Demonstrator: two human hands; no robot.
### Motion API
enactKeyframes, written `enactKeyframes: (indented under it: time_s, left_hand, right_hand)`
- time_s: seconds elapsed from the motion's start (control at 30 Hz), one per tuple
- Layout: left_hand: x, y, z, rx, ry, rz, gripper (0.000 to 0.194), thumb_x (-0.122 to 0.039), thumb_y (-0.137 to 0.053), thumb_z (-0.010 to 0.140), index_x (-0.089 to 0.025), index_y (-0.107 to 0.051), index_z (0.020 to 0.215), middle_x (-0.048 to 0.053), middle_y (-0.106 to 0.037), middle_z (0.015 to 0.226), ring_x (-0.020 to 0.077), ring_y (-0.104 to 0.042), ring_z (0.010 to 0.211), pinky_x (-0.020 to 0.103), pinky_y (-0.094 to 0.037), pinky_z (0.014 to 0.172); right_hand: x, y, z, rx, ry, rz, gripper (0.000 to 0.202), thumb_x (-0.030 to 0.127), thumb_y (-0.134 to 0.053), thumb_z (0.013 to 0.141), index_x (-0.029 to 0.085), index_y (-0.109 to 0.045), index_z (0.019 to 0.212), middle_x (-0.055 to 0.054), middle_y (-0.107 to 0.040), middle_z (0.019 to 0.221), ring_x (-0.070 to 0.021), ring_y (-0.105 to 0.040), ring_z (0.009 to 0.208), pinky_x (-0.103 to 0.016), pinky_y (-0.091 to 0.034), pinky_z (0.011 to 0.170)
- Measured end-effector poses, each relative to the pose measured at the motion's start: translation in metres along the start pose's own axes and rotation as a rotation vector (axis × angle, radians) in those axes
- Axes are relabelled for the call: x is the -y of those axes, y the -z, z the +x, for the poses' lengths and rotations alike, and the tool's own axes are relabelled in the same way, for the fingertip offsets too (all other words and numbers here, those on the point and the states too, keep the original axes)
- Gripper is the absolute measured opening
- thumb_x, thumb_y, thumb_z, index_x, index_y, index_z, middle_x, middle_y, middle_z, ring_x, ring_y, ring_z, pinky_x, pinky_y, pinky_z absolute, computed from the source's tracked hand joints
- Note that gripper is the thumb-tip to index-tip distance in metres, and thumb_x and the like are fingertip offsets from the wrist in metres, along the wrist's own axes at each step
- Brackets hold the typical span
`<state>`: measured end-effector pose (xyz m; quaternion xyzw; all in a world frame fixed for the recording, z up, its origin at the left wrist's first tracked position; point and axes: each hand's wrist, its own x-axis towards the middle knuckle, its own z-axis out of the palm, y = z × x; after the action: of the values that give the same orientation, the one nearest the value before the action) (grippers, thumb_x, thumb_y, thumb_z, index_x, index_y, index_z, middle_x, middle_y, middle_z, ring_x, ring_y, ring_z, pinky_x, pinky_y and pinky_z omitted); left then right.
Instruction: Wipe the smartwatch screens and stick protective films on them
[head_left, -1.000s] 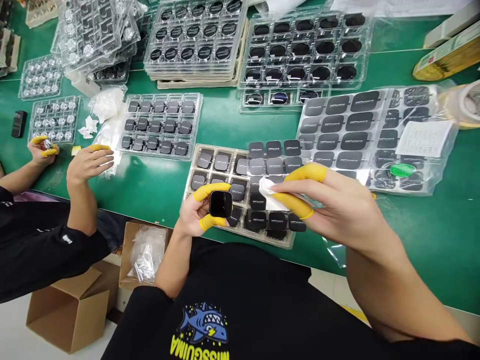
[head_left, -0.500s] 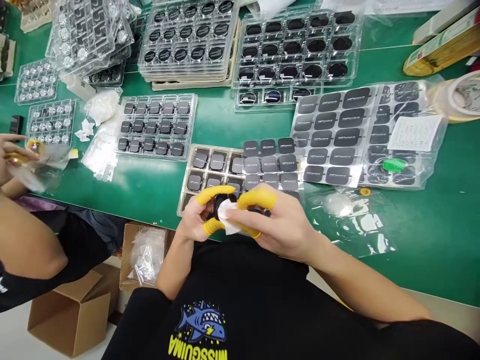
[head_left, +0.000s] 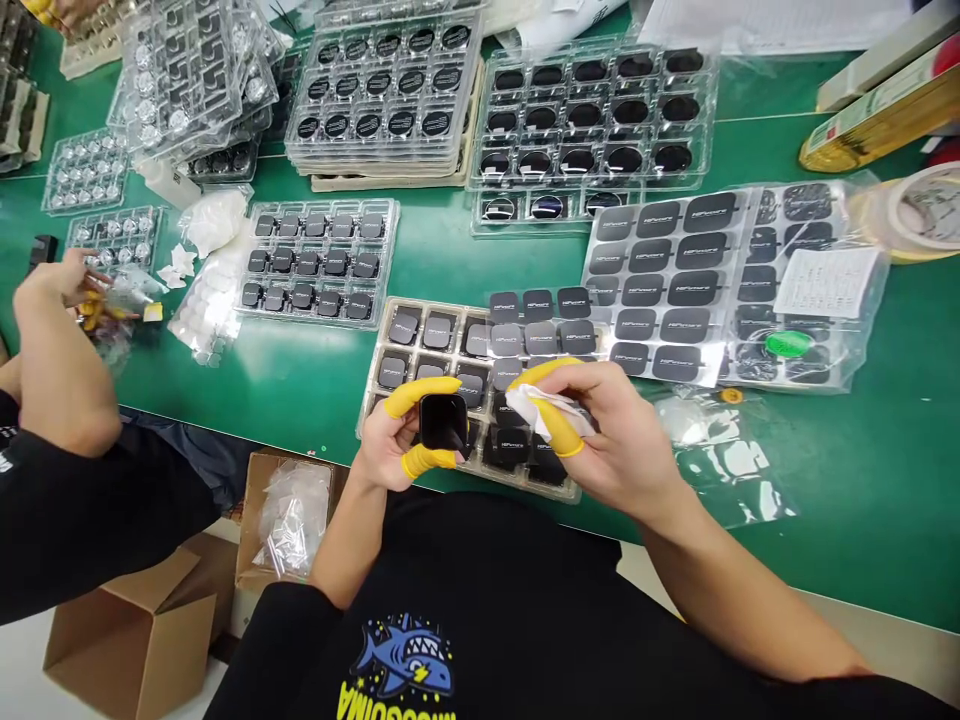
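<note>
My left hand [head_left: 394,435], with yellow finger cots on thumb and finger, grips a small black rounded-square part [head_left: 443,424] by its edges, its dark glossy face turned up. To its right, my right hand [head_left: 600,415], also in yellow finger cots, pinches a crumpled white wiping cloth [head_left: 536,405], apart from the part. Under both hands lies a beige tray [head_left: 367,400] of dark square pieces. A clear sheet of black square stickers [head_left: 538,338] overlaps its right side.
Larger sticker sheets [head_left: 664,290] lie to the right, beside a tape roll [head_left: 926,210]. Clear trays of round black lenses [head_left: 592,115] stand behind. A tray of black square parts [head_left: 319,262] sits left. A co-worker's arm [head_left: 67,370] works at far left; an open carton [head_left: 135,630] stands below.
My right hand has drawn the cloth away to the right, off the black part, uncovering its face. My left hand still holds the part. The co-worker's arm has shifted right.
</note>
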<state>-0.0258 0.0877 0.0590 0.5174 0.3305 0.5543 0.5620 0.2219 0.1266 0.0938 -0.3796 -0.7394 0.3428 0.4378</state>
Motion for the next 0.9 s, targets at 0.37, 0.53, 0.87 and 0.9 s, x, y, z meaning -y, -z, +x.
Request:
enactKeyframes:
  time_s: [0.37,0.53,0.87,0.9]
  left_hand:
    - [0.001,-0.001,-0.001,0.057,-0.013,0.123,0.072,-0.058,-0.093,0.089,-0.023,-0.072,0.147,0.006,-0.080,0.102,0.0183,-0.077,0.078,0.029,-0.069,0.073]
    - [0.002,0.006,0.001,0.174,0.007,0.255,0.068,-0.059,-0.085,0.094,-0.021,-0.072,0.149,0.009,-0.083,0.103,0.0198,-0.078,0.078,0.028,-0.066,0.071]
    - [0.000,0.008,-0.008,0.037,0.077,0.012,0.070,-0.051,-0.093,0.091,-0.022,-0.067,0.149,0.003,-0.078,0.097,0.0154,-0.077,0.064,0.022,-0.062,0.054]
    - [-0.001,0.010,-0.009,0.031,0.058,0.006,0.069,-0.050,-0.092,0.091,-0.022,-0.067,0.149,0.003,-0.077,0.096,0.0152,-0.077,0.063,0.022,-0.062,0.053]
  right_hand:
    - [0.024,-0.008,0.005,0.029,0.312,-0.129,0.037,0.007,-0.075,0.099,0.032,-0.074,0.127,-0.005,-0.084,0.106,-0.0223,-0.078,0.089,-0.037,-0.064,0.076]
    - [0.024,-0.010,0.016,0.149,0.470,-0.205,0.033,0.006,-0.066,0.104,0.030,-0.075,0.126,-0.002,-0.081,0.093,-0.0203,-0.071,0.087,-0.036,-0.056,0.073]
    - [0.015,-0.002,0.024,0.141,0.427,-0.691,0.018,0.008,-0.064,0.106,0.021,-0.075,0.099,-0.004,-0.067,0.081,-0.0211,-0.053,0.076,-0.036,-0.042,0.064]
    - [0.012,0.001,0.020,0.126,0.386,-0.682,0.016,0.009,-0.066,0.106,0.021,-0.074,0.100,-0.004,-0.067,0.083,-0.0205,-0.054,0.077,-0.035,-0.042,0.063]
